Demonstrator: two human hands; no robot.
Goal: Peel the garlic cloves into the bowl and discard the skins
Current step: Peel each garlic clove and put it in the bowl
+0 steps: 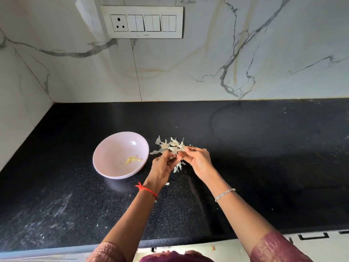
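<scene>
A pale pink bowl (105,154) stands on the black counter, left of my hands, with a few peeled garlic cloves (133,159) lying in it. A heap of papery garlic skins (171,145) lies on the counter just beyond my fingers. My left hand (163,166) and my right hand (198,159) meet over this heap. Both pinch a small garlic clove (175,156) between their fingertips; the fingers mostly hide it. More skin scraps (178,168) lie under my hands.
The black granite counter (264,157) runs wide to the right and towards me. A marble wall with a switch panel (142,21) rises behind. A side wall closes the left corner. White drawer fronts (313,237) show below the counter's front edge.
</scene>
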